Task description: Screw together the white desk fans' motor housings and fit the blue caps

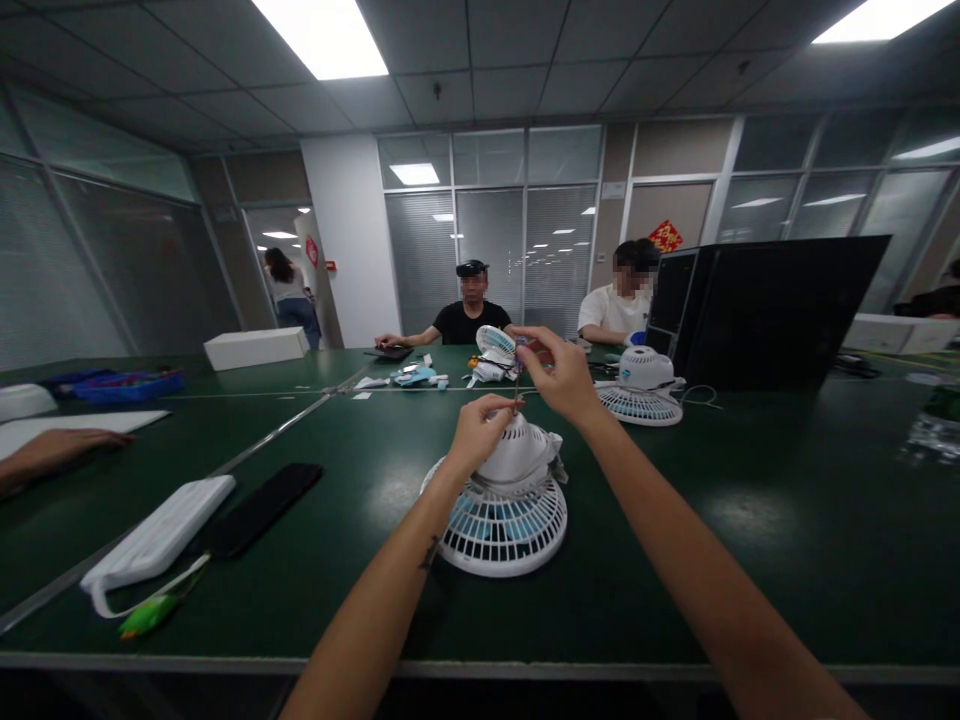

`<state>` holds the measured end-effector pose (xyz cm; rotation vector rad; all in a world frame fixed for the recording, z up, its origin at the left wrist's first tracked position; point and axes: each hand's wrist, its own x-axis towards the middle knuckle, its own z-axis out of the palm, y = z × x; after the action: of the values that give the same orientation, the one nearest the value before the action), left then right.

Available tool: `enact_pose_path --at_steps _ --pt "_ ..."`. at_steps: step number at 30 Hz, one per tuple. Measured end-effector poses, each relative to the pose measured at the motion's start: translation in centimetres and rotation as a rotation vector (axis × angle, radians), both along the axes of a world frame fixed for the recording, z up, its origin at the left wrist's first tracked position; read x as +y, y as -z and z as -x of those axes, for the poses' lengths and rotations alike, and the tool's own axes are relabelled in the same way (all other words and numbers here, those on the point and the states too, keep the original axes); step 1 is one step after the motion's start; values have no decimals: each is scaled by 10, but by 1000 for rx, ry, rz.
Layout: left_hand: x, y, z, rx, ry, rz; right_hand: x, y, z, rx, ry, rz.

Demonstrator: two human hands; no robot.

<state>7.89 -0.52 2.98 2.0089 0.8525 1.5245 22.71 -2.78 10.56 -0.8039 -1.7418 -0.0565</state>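
While one green table point(615, 590) stretches ahead, it bears one black case point(780, 315) and three fans: a right fan point(645, 375) beside the case, a far fan point(495, 345), and the near fan point(506, 520), face down centrally. Both arms point(386, 590) reach forward and converge; the right hand point(559, 372) pinches one screwdriver point(517, 372) upright above the near fan, and the left hand point(478, 432) grips its lower end.
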Motion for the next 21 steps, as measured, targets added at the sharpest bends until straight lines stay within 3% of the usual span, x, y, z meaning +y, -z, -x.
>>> enact_pose_path --at_steps 9,15,21 --pt "0 1 0 -4 10 -4 1 0 1 -32 43 -60" --pt "-2 -1 1 -9 18 11 -1 -2 0 -22 -60 -21" --pt "-3 -1 0 0 9 17 2 0 0 38 -52 -25"
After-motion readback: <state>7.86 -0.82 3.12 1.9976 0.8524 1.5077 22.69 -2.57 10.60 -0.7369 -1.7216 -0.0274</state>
